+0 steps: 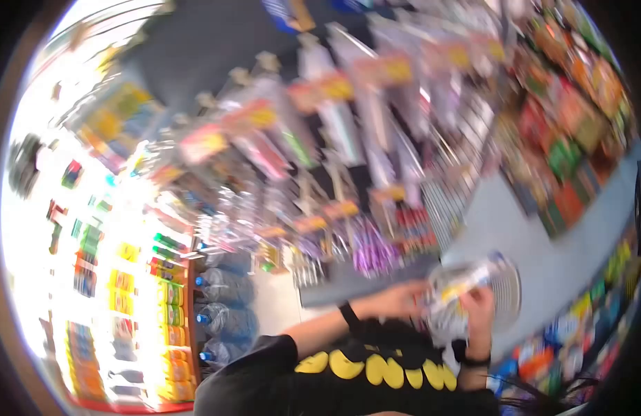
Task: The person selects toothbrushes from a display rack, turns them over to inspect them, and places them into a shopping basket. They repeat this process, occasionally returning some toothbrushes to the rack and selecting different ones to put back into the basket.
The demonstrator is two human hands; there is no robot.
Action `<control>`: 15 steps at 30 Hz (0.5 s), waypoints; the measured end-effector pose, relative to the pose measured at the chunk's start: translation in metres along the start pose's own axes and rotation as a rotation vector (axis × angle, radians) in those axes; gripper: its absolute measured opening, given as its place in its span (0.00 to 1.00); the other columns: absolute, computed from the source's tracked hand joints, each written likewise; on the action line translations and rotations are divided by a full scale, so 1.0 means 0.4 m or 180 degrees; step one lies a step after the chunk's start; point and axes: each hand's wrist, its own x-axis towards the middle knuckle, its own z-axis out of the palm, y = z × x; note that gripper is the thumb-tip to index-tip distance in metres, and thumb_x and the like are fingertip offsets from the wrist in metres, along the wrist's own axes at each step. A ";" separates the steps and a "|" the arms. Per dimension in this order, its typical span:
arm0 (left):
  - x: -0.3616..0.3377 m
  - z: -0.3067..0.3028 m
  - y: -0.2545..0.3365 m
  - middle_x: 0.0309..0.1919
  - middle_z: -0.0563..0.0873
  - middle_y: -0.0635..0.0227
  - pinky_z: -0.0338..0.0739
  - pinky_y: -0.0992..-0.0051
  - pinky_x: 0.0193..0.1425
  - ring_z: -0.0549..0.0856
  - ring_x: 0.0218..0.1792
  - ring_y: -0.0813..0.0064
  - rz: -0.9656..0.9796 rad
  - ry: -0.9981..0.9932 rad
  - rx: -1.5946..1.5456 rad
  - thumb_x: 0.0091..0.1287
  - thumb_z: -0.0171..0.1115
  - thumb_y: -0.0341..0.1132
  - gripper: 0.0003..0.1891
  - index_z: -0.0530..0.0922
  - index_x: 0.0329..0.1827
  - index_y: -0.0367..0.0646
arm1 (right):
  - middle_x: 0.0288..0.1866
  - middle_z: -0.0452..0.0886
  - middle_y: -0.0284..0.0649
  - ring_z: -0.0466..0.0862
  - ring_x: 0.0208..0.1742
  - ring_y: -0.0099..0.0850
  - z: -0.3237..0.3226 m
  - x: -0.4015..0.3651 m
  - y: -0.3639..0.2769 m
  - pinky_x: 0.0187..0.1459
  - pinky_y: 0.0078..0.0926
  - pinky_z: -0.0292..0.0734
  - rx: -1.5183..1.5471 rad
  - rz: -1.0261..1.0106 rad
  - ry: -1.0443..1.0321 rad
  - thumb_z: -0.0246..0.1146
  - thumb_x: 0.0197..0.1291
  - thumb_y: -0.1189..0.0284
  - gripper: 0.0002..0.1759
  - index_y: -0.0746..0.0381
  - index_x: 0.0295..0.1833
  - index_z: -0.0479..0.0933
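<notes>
In front of my chest is a clear, shiny plastic-wrapped package (509,286) with a rounded, ribbed side and a yellow-and-white label; it looks like a stack of clear disposable containers, though blur hides the exact kind. My left hand (405,301) grips its left edge, the fingertips partly smeared. On the label side, my right hand (479,309) has its fingers bent and pressed against the wrapping. Dark bands circle both wrists.
Ahead hangs a rack of packaged goods (341,104) with red and yellow price tags. Large water bottles (223,315) stand at lower left beside a bright drinks shelf (171,312). Colourful packets fill shelves (563,132) on the right and a display (570,333) at lower right.
</notes>
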 end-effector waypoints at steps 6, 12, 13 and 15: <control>-0.128 -0.095 0.211 0.43 0.84 0.62 0.73 0.76 0.50 0.78 0.44 0.81 0.0317 0.0171 -0.0339 0.68 0.57 0.36 0.15 0.76 0.52 0.36 | 0.29 0.74 0.30 0.71 0.28 0.16 0.235 -0.007 -0.237 0.28 0.16 0.66 0.0354 -0.1013 -0.0185 0.64 0.49 0.81 0.04 0.65 0.31 0.76; -0.298 -0.185 0.311 0.44 0.82 0.66 0.74 0.77 0.54 0.80 0.47 0.80 0.0526 0.1490 -0.1477 0.69 0.55 0.35 0.14 0.73 0.54 0.36 | 0.36 0.75 0.44 0.76 0.37 0.37 0.503 0.036 -0.447 0.40 0.27 0.70 -0.0677 -0.2470 -0.1810 0.65 0.49 0.75 0.12 0.67 0.40 0.75; -0.330 -0.212 0.338 0.42 0.82 0.65 0.75 0.75 0.53 0.81 0.46 0.77 0.0609 0.1679 -0.1452 0.70 0.54 0.34 0.14 0.71 0.53 0.36 | 0.35 0.76 0.43 0.77 0.36 0.35 0.550 0.045 -0.478 0.38 0.27 0.71 -0.0832 -0.2483 -0.2198 0.64 0.52 0.74 0.13 0.67 0.43 0.74; -0.395 -0.256 0.372 0.42 0.81 0.63 0.76 0.72 0.52 0.82 0.44 0.73 0.0882 0.1953 -0.1569 0.73 0.48 0.37 0.15 0.65 0.56 0.36 | 0.33 0.78 0.43 0.79 0.32 0.30 0.658 0.054 -0.515 0.36 0.25 0.72 -0.0489 -0.2686 -0.2623 0.63 0.57 0.72 0.17 0.69 0.49 0.72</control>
